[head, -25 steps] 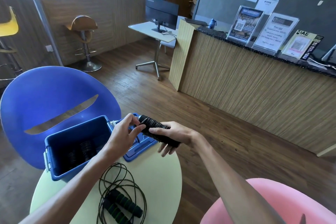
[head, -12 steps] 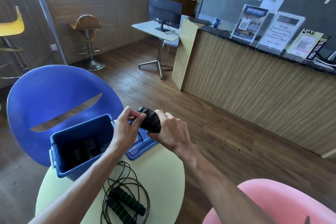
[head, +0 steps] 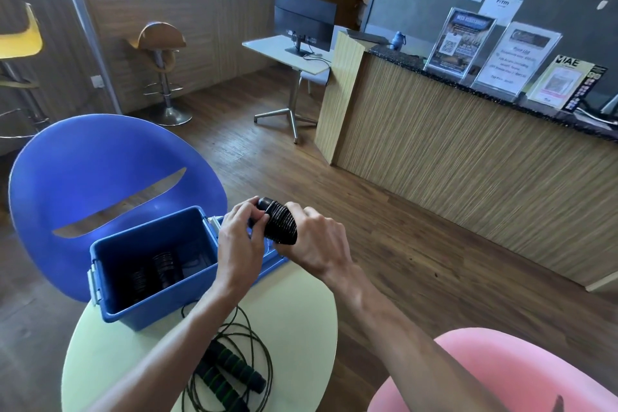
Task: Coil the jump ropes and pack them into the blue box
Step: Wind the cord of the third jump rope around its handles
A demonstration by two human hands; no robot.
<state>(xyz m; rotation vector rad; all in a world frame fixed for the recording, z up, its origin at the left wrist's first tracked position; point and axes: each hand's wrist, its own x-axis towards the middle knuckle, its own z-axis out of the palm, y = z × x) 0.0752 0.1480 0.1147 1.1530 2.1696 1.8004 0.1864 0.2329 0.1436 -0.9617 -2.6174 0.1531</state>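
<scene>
My right hand point(head: 316, 244) grips a black jump rope bundle point(head: 279, 222), its cord wound tightly round the handles, above the table's far edge. My left hand point(head: 239, 241) pinches the bundle's near end with fingertips. Just left of both hands stands the open blue box point(head: 147, 308), with black rope bundles point(head: 164, 266) lying inside. Its blue lid point(head: 267, 257) lies behind my hands, mostly hidden. A loosely coiled jump rope point(head: 230, 368) with green-and-black handles rests on the table under my left forearm.
The round pale table point(head: 301, 321) is small; the box fills its left part. A blue chair point(head: 100, 174) stands behind the box and a pink chair point(head: 501, 371) at lower right. Wooden floor and a reception counter point(head: 468, 150) lie beyond.
My right hand has turned over onto the bundle, which now points away from me rather than lying crosswise. My left fingers stay at its end. The view moved slightly closer.
</scene>
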